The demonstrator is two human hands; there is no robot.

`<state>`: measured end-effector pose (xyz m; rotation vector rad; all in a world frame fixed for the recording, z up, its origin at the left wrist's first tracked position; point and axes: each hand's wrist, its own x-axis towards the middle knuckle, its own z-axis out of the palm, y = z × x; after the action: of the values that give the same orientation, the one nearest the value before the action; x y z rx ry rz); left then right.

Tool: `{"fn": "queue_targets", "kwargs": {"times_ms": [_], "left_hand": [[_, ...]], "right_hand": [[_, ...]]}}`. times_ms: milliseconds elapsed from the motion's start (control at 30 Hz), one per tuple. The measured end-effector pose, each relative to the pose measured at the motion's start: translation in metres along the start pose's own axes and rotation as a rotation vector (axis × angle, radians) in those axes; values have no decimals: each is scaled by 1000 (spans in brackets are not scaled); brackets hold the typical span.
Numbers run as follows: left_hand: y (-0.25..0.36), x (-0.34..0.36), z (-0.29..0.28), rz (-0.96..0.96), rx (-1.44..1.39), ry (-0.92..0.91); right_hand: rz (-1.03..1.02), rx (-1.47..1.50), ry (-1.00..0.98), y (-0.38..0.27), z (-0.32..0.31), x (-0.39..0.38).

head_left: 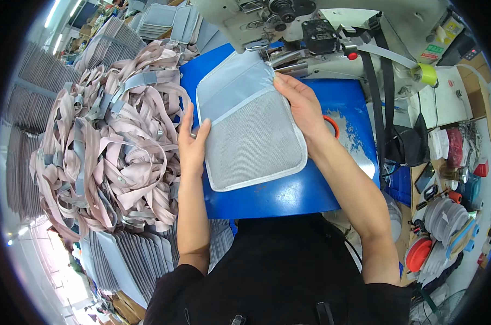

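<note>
A light grey fabric panel (254, 142) with a mesh lower part, a smooth upper pocket and pale bound edges lies tilted on the blue sewing table (245, 203). Its top end reaches under the sewing machine head (280, 16). My right hand (301, 105) grips the panel's upper right edge close to the presser foot, the fingertips partly hidden there. Along the left edge rests my left hand (191, 143), thumb against the binding and the other fingers stretched out beside the panel, apart from the thumb.
A big heap of pinkish straps (121, 146) with grey pieces borders the table's left side. Stacks of grey panels (131, 262) stand below and behind it. On the right are a yellow-green tape roll (425, 75), hanging black straps (385, 81) and a cluttered shelf with a red round lid (419, 254).
</note>
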<state>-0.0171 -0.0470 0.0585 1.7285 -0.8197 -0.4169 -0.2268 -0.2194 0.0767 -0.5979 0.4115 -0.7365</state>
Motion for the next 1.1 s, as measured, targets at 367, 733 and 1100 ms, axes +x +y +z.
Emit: {"fn": "queue_targets", "kwargs": {"times_ms": [367, 733, 1100], "left_hand": [[20, -7, -14, -105, -289, -179], [93, 72, 94, 281, 255, -332], [62, 100, 89, 16, 48, -431]], "right_hand": [[-680, -499, 281, -71, -51, -11], [-126, -728, -5, -29, -14, -24], [-55, -219, 34, -8, -5, -27]]}}
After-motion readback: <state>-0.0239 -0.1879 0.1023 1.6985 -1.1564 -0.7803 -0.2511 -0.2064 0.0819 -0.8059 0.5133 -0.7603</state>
